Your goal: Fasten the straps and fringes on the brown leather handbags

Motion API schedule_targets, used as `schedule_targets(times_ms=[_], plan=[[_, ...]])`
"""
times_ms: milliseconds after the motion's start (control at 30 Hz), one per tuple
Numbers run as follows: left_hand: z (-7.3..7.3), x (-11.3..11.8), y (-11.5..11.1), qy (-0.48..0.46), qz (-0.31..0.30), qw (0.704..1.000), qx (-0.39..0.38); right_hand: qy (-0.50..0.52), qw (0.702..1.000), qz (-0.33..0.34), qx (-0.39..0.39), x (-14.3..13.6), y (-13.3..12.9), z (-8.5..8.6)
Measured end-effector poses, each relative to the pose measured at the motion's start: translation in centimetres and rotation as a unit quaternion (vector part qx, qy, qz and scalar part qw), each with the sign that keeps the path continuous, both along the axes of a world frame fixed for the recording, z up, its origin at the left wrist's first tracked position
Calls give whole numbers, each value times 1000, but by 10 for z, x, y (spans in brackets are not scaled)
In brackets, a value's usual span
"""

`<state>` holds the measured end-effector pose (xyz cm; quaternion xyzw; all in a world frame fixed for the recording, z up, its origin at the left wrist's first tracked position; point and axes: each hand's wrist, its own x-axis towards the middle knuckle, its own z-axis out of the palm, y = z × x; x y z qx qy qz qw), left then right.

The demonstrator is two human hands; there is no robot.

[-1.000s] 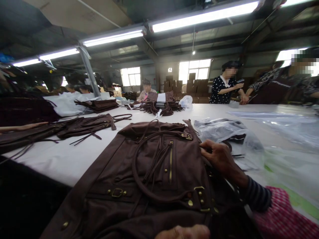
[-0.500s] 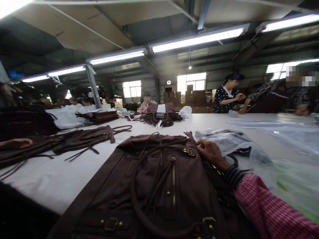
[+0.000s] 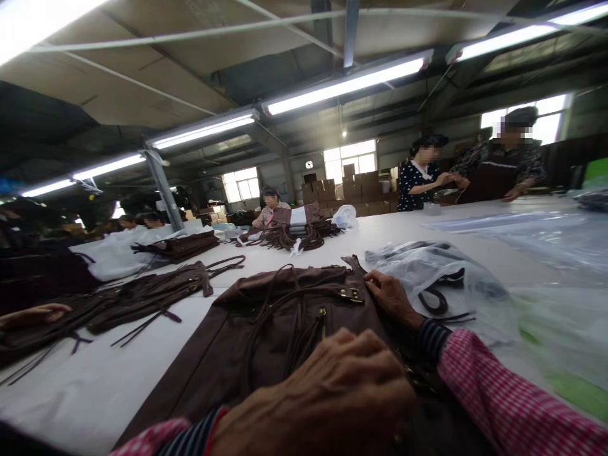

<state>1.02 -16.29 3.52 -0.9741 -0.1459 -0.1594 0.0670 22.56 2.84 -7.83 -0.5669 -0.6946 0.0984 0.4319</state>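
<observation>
A dark brown handbag [image 3: 209, 342] lies on the table in front of me, with a looped handle, thin straps, a brass zip and metal fittings. At its upper right edge my right hand [image 3: 392, 296] has its fingers closed on the bag's side, close to a small tab. My left hand [image 3: 318, 399] is over the bag's lower middle, slightly blurred, knuckles bent and fingers curled. Its fingertips are hidden, so what they hold cannot be seen. The hand covers most of the zip and the lower handle.
More brown bags [image 3: 156, 291] lie to the left, where another person's hand [image 3: 35, 315] rests. A stack of bags [image 3: 299, 225] stands further back. Clear plastic bags [image 3: 475, 304] spread on the right of the white table [image 3: 394, 228]. Several co-workers [image 3: 420, 174] are beyond.
My left hand has come into view from below and now covers the handbag's middle. The right hand stays at the bag's upper edge. The view has turned slightly right.
</observation>
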Motion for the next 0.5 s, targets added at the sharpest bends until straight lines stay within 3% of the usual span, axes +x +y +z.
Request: schedule_targets(times_ms=[100, 233, 333, 500], plan=[[-5, 26, 61, 43, 60, 997, 32, 6, 1000, 12, 2, 0, -1, -4], [-35, 42, 117, 39, 140, 989, -15, -3, 1000, 15, 2, 0, 1, -8], [-50, 39, 127, 8, 159, 986, -51, -14, 1000, 4, 6, -1, 2, -7], [-47, 36, 120, 2, 170, 984, -56, -61, 997, -27, 32, -5, -4, 6]])
